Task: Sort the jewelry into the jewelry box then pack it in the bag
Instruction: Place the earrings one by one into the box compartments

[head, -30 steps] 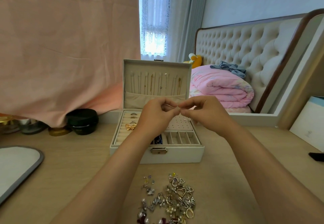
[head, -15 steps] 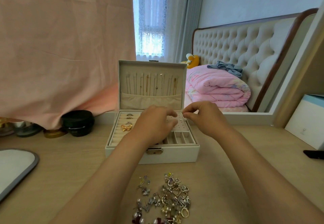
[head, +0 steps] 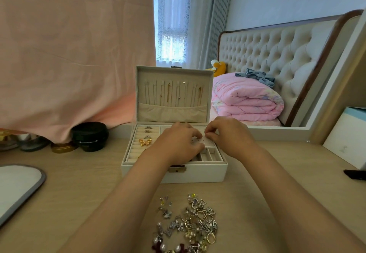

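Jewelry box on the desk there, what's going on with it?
A person is filling the open jewelry box. The left hand lies over its dotted earring panel; the fingers of the right hand pinch together at the panel, and what they hold, if anything, is too small to see. A gold bow sits in the ring rolls, and an unsorted pile lies on the desk in front.

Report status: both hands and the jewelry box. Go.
Hands: left hand rests on earring panel, right hand pinched at it, contents unseen. Open jewelry box. Unsorted jewelry pile on desk, nothing blocking.
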Action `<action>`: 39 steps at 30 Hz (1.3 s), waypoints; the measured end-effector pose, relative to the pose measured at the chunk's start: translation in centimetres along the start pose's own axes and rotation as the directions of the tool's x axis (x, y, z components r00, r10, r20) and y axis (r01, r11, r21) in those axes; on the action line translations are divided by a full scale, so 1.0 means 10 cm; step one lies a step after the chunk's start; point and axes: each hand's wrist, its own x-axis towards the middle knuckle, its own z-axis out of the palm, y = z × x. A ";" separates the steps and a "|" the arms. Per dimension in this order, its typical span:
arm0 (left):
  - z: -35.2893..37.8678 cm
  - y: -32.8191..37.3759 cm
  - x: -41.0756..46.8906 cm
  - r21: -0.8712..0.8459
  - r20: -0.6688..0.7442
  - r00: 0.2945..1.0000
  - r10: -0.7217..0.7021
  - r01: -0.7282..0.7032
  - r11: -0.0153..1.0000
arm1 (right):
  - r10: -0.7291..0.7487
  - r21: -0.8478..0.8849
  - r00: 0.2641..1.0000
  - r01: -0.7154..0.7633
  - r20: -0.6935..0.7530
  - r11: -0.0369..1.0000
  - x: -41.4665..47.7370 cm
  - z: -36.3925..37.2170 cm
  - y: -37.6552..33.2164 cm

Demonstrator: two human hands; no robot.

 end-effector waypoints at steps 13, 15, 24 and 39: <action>0.04 -0.04 0.03 0.009 -0.012 1.000 0.000 0.001 1.000 | 0.025 0.149 0.991 -0.045 0.133 0.988 -0.01 -0.07 0.07; 0.05 -0.04 0.03 0.004 -0.011 1.000 -0.002 0.002 1.000 | 0.035 0.169 0.993 -0.054 0.110 0.984 -0.01 -0.07 0.07; -0.16 0.10 -0.11 -0.068 -0.136 0.990 0.041 -0.051 0.996 | -0.003 0.262 0.997 -0.016 0.073 0.965 -0.28 -0.41 -0.08; -0.08 0.29 -1.18 -0.071 -0.086 0.981 0.175 -0.182 0.981 | -0.109 0.199 0.860 0.009 0.499 0.980 -1.09 -0.44 -0.49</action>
